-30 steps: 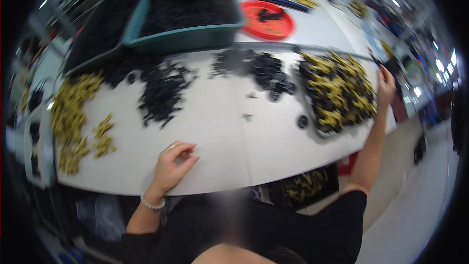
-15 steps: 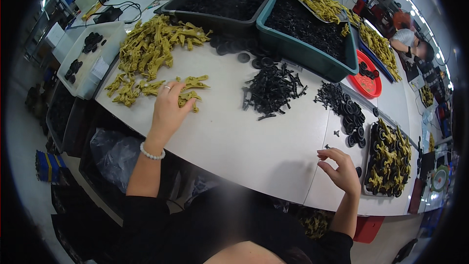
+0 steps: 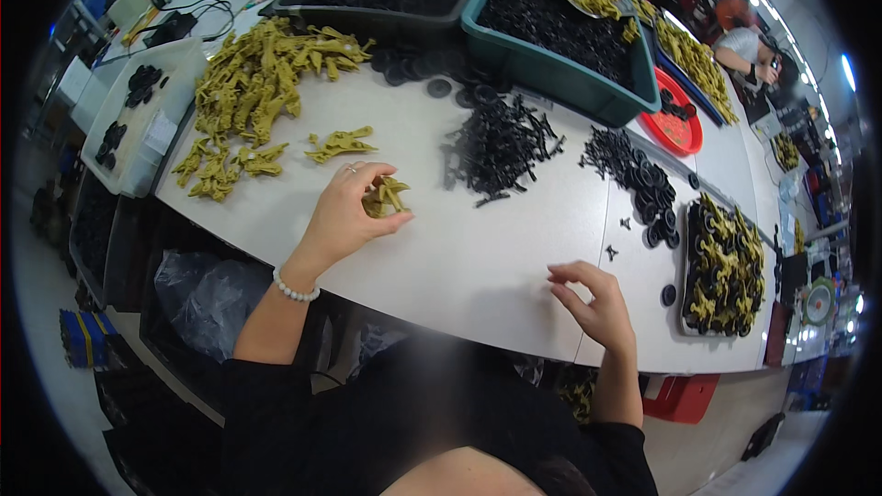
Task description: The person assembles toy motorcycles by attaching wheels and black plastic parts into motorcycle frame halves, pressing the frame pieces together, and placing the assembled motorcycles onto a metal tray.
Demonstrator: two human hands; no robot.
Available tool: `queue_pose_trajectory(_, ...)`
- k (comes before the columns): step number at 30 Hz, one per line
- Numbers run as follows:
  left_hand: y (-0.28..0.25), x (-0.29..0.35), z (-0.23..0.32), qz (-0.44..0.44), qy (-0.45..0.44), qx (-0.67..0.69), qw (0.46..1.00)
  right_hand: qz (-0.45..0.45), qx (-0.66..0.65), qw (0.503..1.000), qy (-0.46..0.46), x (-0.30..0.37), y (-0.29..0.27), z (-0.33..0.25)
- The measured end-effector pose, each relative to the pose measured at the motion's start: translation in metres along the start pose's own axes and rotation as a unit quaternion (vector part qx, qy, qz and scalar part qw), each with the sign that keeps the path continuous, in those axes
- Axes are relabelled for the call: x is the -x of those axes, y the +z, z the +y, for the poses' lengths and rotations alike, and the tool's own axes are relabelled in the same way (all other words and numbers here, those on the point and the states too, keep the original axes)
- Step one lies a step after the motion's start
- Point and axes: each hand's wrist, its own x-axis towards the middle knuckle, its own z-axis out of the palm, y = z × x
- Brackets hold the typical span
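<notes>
My left hand (image 3: 342,219), with a ring and a beaded bracelet, is closed around a yellow-green plastic part (image 3: 392,193) just above the white table. Another yellow-green part lies alone beyond that hand, near a large heap of the same parts (image 3: 253,83). My right hand (image 3: 595,305) is above the table's near side, its fingers bent and its thumb apart, with nothing seen between them. Two small black pieces (image 3: 612,253) lie beyond it. Farther off are a pile of black plastic pieces (image 3: 503,149) and a row of black wheels (image 3: 650,186).
At the right stands a tray of yellow-green parts fitted with black wheels (image 3: 726,271). A grey bin (image 3: 377,20) and a teal bin (image 3: 560,78) of black pieces line the back, beside a red dish (image 3: 684,142). A whitish bin (image 3: 101,170) is at the left. Other people sit farther off.
My left hand has moved right and nearer, carrying a yellow-green part away from the small group. My right hand has shifted left. The whole view has also shifted slightly.
</notes>
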Motion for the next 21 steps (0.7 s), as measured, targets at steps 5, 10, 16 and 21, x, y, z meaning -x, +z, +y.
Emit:
queue_pose_trajectory(5,0.043,0.011,0.052,-0.109,0.001,0.287,0.952,0.100,-0.125,0.986,-0.045,-0.020,0.032,-0.019)
queue_pose_trajectory(10,0.088,0.012,0.080,-0.222,-0.079,0.522,0.819,0.117,-0.075,0.984,-0.108,-0.022,0.022,-0.032)
queue_pose_trajectory(16,0.117,0.010,0.104,-0.220,-0.049,0.384,0.895,0.151,-0.063,0.982,-0.092,-0.007,0.025,-0.005)
queue_pose_trajectory(21,0.133,0.009,0.109,-0.127,0.101,0.224,0.961,0.196,-0.083,0.976,-0.043,0.001,0.033,0.008)
